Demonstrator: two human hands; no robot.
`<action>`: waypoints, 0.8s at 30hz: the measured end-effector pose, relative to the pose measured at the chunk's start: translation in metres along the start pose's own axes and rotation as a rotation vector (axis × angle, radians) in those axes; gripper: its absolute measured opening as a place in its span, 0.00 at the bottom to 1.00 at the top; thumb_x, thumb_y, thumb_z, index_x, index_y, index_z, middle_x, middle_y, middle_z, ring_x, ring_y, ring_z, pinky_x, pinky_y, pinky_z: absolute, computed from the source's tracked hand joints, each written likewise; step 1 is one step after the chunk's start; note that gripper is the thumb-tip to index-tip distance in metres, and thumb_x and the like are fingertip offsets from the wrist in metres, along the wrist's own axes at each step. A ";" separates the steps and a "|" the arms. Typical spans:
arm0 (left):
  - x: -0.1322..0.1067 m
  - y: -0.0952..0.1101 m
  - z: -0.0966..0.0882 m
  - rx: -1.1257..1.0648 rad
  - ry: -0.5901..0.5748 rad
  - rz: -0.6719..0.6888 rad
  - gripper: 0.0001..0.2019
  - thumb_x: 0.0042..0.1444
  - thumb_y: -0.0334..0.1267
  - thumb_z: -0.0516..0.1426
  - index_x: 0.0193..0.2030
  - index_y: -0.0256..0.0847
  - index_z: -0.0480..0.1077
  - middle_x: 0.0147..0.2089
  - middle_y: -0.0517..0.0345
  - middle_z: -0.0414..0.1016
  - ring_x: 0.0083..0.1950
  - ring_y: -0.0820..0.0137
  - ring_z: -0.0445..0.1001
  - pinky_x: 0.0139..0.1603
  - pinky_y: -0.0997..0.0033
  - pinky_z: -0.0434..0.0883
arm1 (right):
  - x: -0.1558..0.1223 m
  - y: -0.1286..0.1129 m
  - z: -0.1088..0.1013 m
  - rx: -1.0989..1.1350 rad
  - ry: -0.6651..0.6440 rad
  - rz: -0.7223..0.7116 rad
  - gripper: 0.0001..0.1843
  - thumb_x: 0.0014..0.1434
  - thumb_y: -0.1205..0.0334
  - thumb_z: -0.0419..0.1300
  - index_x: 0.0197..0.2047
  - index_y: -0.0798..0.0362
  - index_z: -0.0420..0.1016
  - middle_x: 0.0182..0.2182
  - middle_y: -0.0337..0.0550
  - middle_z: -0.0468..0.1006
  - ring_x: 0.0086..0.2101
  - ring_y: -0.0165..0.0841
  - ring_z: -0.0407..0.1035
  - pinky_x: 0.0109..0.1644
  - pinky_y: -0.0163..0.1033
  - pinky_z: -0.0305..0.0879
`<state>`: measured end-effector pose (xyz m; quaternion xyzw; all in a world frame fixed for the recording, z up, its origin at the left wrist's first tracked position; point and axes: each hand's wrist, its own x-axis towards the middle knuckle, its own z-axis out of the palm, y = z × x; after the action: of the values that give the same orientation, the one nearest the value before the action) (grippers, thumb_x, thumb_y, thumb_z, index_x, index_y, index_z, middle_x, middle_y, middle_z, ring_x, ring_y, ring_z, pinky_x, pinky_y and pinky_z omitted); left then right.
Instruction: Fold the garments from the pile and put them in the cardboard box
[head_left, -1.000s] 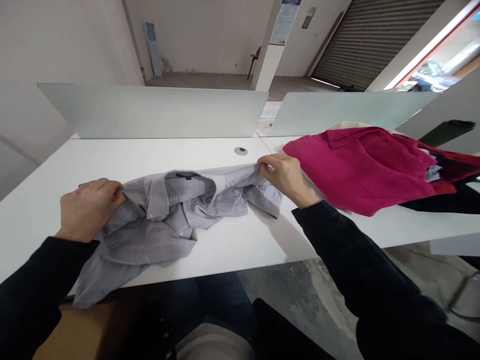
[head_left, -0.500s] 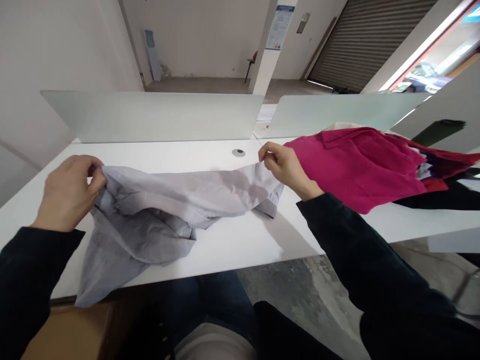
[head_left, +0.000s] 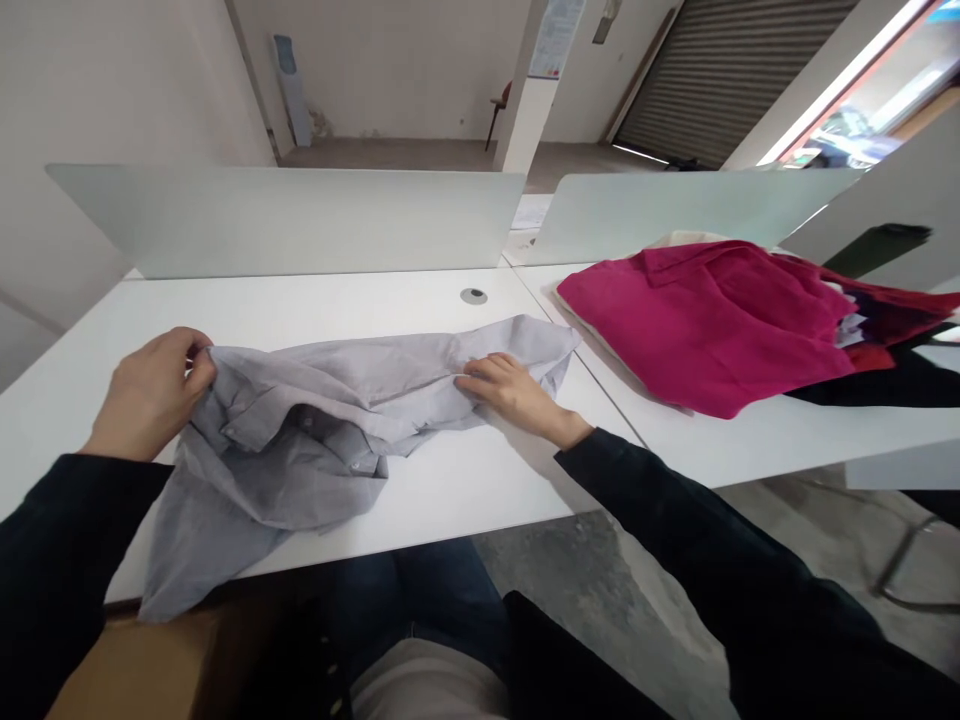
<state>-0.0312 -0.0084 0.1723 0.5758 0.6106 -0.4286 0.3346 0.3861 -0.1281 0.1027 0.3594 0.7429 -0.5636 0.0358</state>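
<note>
A light grey button-up shirt (head_left: 375, 385) lies crumpled and stretched lengthwise on the white table (head_left: 315, 300). Its collar area is bunched at the left, with small buttons showing. My left hand (head_left: 154, 390) pinches the shirt's upper left corner between thumb and fingers, just above the tabletop. Lower cloth on that side hangs over the table's front edge. My right hand (head_left: 514, 395) is on the shirt right of its middle, fingertips together and closed on the cloth. The shirt's right end lies loose beyond that hand.
A pile of clothes with a magenta garment (head_left: 697, 320) on top lies at the right, across the table seam. Frosted dividers (head_left: 322, 220) stand along the back edge. A round cable hole (head_left: 474, 296) is behind the shirt. A cardboard box (head_left: 142, 665) sits below at left.
My right hand has let go of the shirt's far right end and moved left and nearer onto the cloth. That end has settled on the table. My left hand keeps its pinch.
</note>
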 end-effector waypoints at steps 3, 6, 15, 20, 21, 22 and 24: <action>-0.001 -0.001 0.003 0.005 -0.044 -0.023 0.18 0.57 0.43 0.43 0.46 0.39 0.67 0.40 0.48 0.75 0.44 0.57 0.75 0.46 0.60 0.69 | 0.009 0.013 0.003 0.084 -0.060 0.023 0.18 0.65 0.72 0.48 0.52 0.55 0.74 0.41 0.51 0.75 0.39 0.37 0.69 0.42 0.41 0.67; -0.004 -0.004 0.006 -0.007 -0.071 -0.032 0.18 0.56 0.44 0.43 0.46 0.40 0.66 0.38 0.50 0.74 0.41 0.58 0.74 0.45 0.62 0.68 | 0.012 0.014 0.007 0.089 -0.088 -0.036 0.16 0.65 0.69 0.50 0.51 0.56 0.75 0.46 0.52 0.75 0.42 0.39 0.70 0.46 0.44 0.66; -0.005 -0.013 0.022 -0.102 -0.104 -0.031 0.15 0.54 0.43 0.43 0.44 0.43 0.64 0.38 0.52 0.73 0.42 0.59 0.74 0.46 0.63 0.70 | 0.016 0.004 0.018 -0.113 -0.250 -0.111 0.13 0.65 0.70 0.51 0.36 0.58 0.77 0.39 0.50 0.78 0.39 0.38 0.69 0.53 0.48 0.60; -0.010 -0.008 0.003 -0.110 -0.057 -0.032 0.16 0.54 0.44 0.43 0.46 0.44 0.63 0.36 0.55 0.71 0.40 0.61 0.74 0.45 0.64 0.71 | 0.018 0.021 -0.005 0.033 -0.068 0.121 0.11 0.60 0.72 0.52 0.34 0.57 0.76 0.35 0.50 0.79 0.35 0.37 0.71 0.42 0.40 0.65; -0.010 -0.005 -0.007 -0.104 -0.040 -0.020 0.17 0.54 0.44 0.43 0.46 0.43 0.63 0.35 0.56 0.70 0.40 0.61 0.74 0.45 0.63 0.71 | 0.020 0.028 -0.015 0.065 0.014 0.186 0.11 0.59 0.72 0.52 0.36 0.56 0.76 0.36 0.49 0.79 0.36 0.37 0.71 0.41 0.40 0.66; -0.007 -0.002 -0.020 -0.096 -0.029 0.002 0.17 0.54 0.44 0.43 0.46 0.43 0.64 0.34 0.57 0.69 0.39 0.62 0.73 0.46 0.62 0.71 | 0.022 0.035 -0.029 0.089 0.100 0.245 0.11 0.59 0.72 0.52 0.37 0.55 0.76 0.37 0.49 0.79 0.36 0.37 0.72 0.41 0.40 0.66; 0.002 0.000 -0.051 -0.081 -0.005 0.060 0.18 0.54 0.45 0.44 0.47 0.42 0.66 0.35 0.59 0.68 0.41 0.61 0.73 0.49 0.58 0.71 | 0.031 0.048 -0.064 0.114 0.262 0.354 0.10 0.59 0.71 0.53 0.39 0.54 0.75 0.37 0.46 0.79 0.36 0.36 0.72 0.41 0.40 0.67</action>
<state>-0.0269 0.0384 0.1913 0.5787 0.6091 -0.3949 0.3718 0.4133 -0.0521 0.0724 0.5557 0.6333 -0.5384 0.0172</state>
